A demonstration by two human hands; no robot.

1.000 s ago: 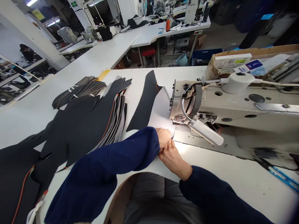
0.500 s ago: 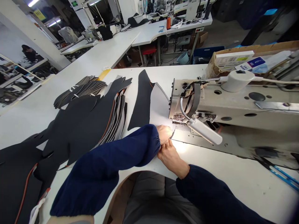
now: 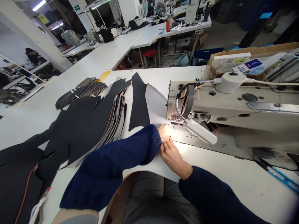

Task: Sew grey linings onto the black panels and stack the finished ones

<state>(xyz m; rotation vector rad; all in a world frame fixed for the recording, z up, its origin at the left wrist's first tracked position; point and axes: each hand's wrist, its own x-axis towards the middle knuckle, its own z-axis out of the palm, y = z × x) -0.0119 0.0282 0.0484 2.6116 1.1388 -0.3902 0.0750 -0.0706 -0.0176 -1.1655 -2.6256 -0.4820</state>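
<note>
"Where's the piece (image 3: 156, 104)?"

"On the table (image 3: 233, 180), just left of the machine (image 3: 205, 98), its grey side reaching the needle area, its black side farther out; probably laid flat so it can swing freely"

"And the grip?"

"The left hand (image 3: 164, 132), in front of the machine, curls over the near edge, perhaps to steady it. The right hand (image 3: 172, 155) bunches its fingers against the left. I can't tell whether either pinches cloth"

"Anything in the way?"

"The lamp (image 3: 201, 131) juts from the machine's front, close to the hands, likely for light. The stack (image 3: 115, 118) limits room farther left; the box (image 3: 209, 65) sits behind the machine"
</note>
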